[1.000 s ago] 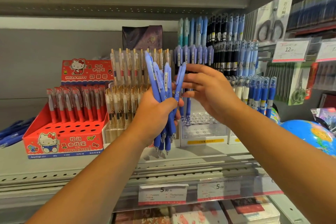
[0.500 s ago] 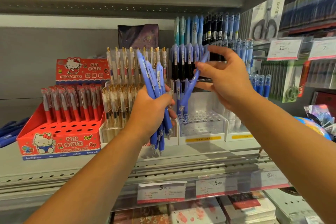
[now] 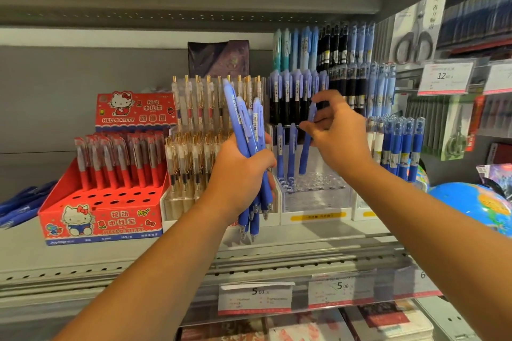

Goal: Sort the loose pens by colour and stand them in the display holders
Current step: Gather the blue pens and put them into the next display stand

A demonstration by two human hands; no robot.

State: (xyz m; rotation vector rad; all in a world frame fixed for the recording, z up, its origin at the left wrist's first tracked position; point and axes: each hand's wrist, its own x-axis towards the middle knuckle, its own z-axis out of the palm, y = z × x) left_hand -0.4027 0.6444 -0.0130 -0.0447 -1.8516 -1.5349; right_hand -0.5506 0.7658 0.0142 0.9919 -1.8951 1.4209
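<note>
My left hand (image 3: 239,174) grips a bundle of several blue pens (image 3: 246,130), tips down, in front of the shelf. To its right, my right hand (image 3: 336,133) pinches a single blue pen (image 3: 306,147) near its top and holds it almost upright, its tip just above the holes of the clear display holder (image 3: 315,194). Two blue pens (image 3: 285,152) stand in that holder's back left holes. Behind it, higher tiers hold rows of blue and black pens (image 3: 299,94).
A red Hello Kitty box (image 3: 102,219) with red pens stands at the left, a clear holder of gold-clipped pens (image 3: 194,147) beside it. Loose blue pens (image 3: 19,205) lie at the far left. A globe (image 3: 471,202) and blue-capped pens (image 3: 401,144) are at the right.
My right hand drew one pen out of the left hand's bundle, carried it right and lowered it upright over the clear holder. The bundle stayed about where it was.
</note>
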